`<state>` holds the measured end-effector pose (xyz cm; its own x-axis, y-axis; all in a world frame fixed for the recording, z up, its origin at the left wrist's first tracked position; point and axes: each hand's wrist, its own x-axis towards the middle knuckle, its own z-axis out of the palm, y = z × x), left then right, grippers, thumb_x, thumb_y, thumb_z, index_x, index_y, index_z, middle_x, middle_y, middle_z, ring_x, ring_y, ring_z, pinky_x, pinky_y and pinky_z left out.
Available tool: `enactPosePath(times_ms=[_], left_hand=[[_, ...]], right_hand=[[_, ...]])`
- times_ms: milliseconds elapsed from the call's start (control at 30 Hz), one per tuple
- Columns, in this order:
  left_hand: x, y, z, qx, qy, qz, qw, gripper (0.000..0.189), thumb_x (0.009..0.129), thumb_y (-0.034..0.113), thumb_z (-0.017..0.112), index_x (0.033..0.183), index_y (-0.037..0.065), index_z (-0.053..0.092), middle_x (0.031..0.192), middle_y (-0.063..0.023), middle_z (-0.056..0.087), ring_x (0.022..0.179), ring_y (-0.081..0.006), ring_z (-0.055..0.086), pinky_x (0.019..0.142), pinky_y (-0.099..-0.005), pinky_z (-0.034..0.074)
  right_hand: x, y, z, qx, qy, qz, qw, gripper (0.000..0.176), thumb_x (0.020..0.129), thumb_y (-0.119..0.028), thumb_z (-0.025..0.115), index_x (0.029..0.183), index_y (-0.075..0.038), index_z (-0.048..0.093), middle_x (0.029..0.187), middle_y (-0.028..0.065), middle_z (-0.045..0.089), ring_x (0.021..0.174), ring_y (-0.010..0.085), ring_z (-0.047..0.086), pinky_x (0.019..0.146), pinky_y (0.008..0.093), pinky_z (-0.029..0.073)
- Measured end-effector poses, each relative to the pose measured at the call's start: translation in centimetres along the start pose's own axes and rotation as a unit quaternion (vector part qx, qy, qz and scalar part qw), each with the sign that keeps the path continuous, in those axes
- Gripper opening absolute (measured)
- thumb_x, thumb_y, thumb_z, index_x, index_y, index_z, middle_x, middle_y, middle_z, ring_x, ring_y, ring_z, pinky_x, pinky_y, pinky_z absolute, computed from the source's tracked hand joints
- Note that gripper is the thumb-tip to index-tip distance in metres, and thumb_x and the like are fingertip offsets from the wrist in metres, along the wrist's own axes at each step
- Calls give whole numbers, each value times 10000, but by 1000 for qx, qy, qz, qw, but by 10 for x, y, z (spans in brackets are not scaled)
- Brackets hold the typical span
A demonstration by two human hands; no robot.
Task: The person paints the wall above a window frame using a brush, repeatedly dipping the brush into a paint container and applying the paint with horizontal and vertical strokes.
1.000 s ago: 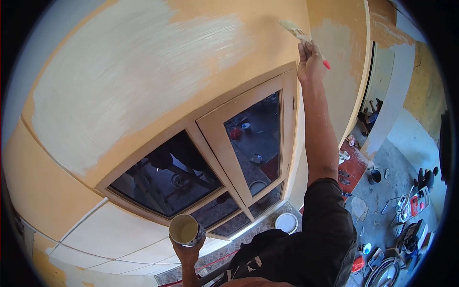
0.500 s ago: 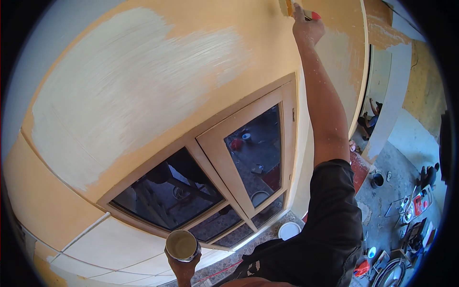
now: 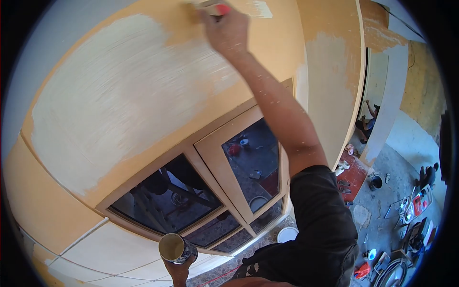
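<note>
My right hand is raised to the top of the orange-yellow wall, closed around a paintbrush with a red part on its handle. The bristles are smeared by motion at the wall. Right of the brush shows a short whitish stroke. A broad streaky patch of white paint covers the wall to the left and below. Low in view, my left hand is wrapped around a paint can, its mouth facing up and its inside pale.
Below the painted patch is a wooden-framed window with dark panes. A round white lid or bucket stands on the floor beneath. At right, a dark bucket, tools and cables lie on the concrete. One person crouches in a doorway, another farther right.
My right hand has swept left along the top of the wall with the paintbrush, and a whitish stroke now shows to its right. My left hand and the can have shifted slightly left.
</note>
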<state>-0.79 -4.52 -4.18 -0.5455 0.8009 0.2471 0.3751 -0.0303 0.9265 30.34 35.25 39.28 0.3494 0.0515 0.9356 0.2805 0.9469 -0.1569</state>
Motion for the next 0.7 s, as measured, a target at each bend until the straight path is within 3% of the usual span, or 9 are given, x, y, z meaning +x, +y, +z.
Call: enactPosePath(times_ms=[33, 167, 233, 267, 300, 367, 533, 600, 700], left_hand=[[-2, -2, -1, -3, 0, 3, 1000, 1090, 524, -5, 932, 1457, 54, 373, 1343, -126, 583, 1255, -295, 583, 1122, -442, 445], [-8, 4, -18, 11, 11, -30, 999, 1063, 527, 15, 932, 1440, 52, 389, 1332, -138, 592, 1239, -296, 594, 1104, -448, 458], [-14, 8, -28, 28, 16, -34, 999, 1040, 552, 29, 931, 1442, 52, 395, 1336, -147, 592, 1238, -295, 595, 1095, -447, 464], [-19, 9, -32, 35, 20, -38, 998, 1029, 564, 36, 931, 1443, 51, 398, 1338, -151, 592, 1238, -294, 595, 1090, -446, 467], [-24, 10, -35, 41, 25, -41, 998, 1017, 576, 43, 931, 1444, 51, 401, 1341, -155, 592, 1237, -294, 596, 1086, -445, 470], [-29, 12, -39, 51, 29, -47, 997, 994, 600, 58, 930, 1446, 50, 407, 1345, -163, 592, 1236, -292, 597, 1077, -443, 476], [-36, 16, -51, 88, 5, -60, 994, 939, 661, 94, 928, 1451, 49, 423, 1355, -184, 592, 1234, -289, 599, 1054, -438, 490], [-35, 15, -57, 104, -7, -60, 993, 917, 686, 108, 928, 1453, 48, 429, 1359, -192, 592, 1233, -287, 600, 1045, -436, 496], [-33, -1, -64, 117, -17, -57, 991, 896, 710, 123, 927, 1455, 48, 435, 1364, -201, 592, 1232, -286, 601, 1036, -434, 502]], right_hand=[[-1, -19, 4, -1, -53, 40, 998, 158, 943, -136, 708, 1077, -55, 683, 772, 177, 709, 663, 293, 710, 612, 369, 525], [5, -35, 14, 52, -48, 15, 997, 196, 956, -212, 711, 1068, -52, 697, 822, 171, 739, 790, 308, 761, 682, 370, 558], [18, -7, 3, -24, -51, 70, 996, 230, 961, -245, 717, 987, -17, 724, 799, 157, 738, 733, 261, 745, 660, 352, 549], [33, -4, -16, -55, -131, 179, 973, 254, 958, -248, 730, 932, 4, 752, 788, 116, 746, 686, 191, 703, 636, 338, 539], [39, 21, -26, -34, -103, 239, 965, 239, 956, -237, 735, 951, 0, 769, 796, 76, 752, 664, 139, 657, 612, 324, 528], [53, 76, -43, 3, -12, 187, 982, 226, 957, -224, 733, 977, -2, 774, 856, 79, 768, 721, 154, 704, 645, 324, 563], [89, 152, -101, -108, 74, 176, 976, 267, 968, -236, 721, 1062, 14, 722, 867, 119, 765, 783, 204, 732, 688, 354, 583], [99, 166, -122, -254, 82, 147, 953, 375, 860, -456, 759, 1024, -120, 793, 974, 143, 776, 940, 332, 744, 825, 423, 568], [97, 170, -127, -375, 86, 116, 916, 481, 850, -538, 732, 1046, -102, 786, 979, 163, 771, 960, 355, 736, 836, 440, 568]])
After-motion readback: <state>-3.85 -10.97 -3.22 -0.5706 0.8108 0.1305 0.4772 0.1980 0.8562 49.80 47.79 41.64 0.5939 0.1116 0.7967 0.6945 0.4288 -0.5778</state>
